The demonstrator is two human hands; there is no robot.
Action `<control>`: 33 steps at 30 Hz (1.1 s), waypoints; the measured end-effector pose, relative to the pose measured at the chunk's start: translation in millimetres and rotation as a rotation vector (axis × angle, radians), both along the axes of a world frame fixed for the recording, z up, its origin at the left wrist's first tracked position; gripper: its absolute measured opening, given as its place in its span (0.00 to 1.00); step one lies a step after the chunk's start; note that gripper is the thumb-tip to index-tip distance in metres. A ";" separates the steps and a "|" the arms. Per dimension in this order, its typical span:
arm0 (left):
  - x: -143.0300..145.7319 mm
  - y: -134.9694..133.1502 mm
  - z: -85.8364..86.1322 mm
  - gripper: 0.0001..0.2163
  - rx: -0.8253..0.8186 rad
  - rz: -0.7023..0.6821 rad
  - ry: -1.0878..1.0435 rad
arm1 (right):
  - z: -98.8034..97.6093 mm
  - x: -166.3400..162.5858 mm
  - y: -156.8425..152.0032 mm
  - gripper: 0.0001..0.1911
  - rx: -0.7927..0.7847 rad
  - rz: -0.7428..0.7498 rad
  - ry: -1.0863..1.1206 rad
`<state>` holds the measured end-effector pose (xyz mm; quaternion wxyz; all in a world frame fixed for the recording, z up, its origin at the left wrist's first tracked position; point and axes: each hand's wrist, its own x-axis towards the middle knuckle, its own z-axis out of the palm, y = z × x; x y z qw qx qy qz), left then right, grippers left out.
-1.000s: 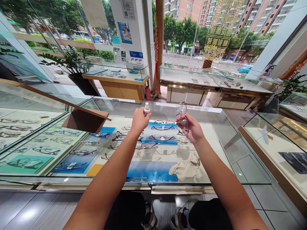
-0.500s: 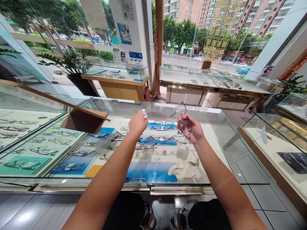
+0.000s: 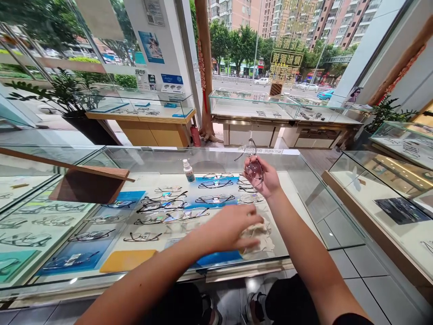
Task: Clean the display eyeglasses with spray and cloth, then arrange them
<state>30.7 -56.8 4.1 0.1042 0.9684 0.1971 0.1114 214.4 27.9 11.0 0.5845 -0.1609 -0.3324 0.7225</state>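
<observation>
My right hand (image 3: 262,176) is raised over the glass counter (image 3: 304,189) and grips a pair of clear-lensed glasses (image 3: 253,163) by the frame. Nearer to me, my left hand (image 3: 230,230) rests with its fingers closing on a cream cleaning cloth (image 3: 259,237) that lies on the counter top. A small white spray bottle (image 3: 188,171) with a blue label stands upright on the glass, apart from both hands. Under the glass lie several pairs of glasses (image 3: 176,205) on blue and white pads.
A wooden-topped riser (image 3: 89,180) juts over the counter at the left. More glass display cases stand behind (image 3: 257,106), at the right (image 3: 399,189) and at the far left (image 3: 142,108). A potted plant (image 3: 64,97) is at the back left. Tiled floor (image 3: 341,234) runs between the cases.
My left hand set the spray bottle down on the glass and drew back to the cloth near me. My right hand still holds the glasses up. The view shifted left.
</observation>
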 end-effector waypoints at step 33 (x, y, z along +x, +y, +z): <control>-8.2 83.2 -40.5 0.15 0.183 0.525 0.047 | 7.6 5.1 -1.4 0.14 0.000 -0.067 -0.027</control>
